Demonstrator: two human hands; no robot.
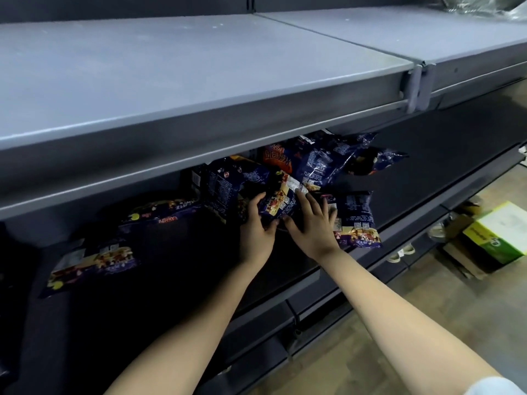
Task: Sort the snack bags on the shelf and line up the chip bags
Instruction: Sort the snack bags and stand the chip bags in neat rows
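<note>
Several dark blue snack bags lie scattered on the lower shelf (176,295). My left hand (256,223) and my right hand (312,223) both grip one blue bag (281,199) in the middle of the pile, left hand on its left edge, right hand on its right side. Another bag (358,220) lies flat just right of my right hand. More bags (322,159) are heaped behind, partly hidden by the upper shelf. Two bags lie flat to the left, one near the front (94,265) and one further back (164,213).
A bare grey upper shelf (199,81) overhangs the bags and hides the back of the lower shelf. On the floor at the right stand a green and white box (499,232) and flattened cardboard (462,252). A shoe (402,252) shows under the shelving.
</note>
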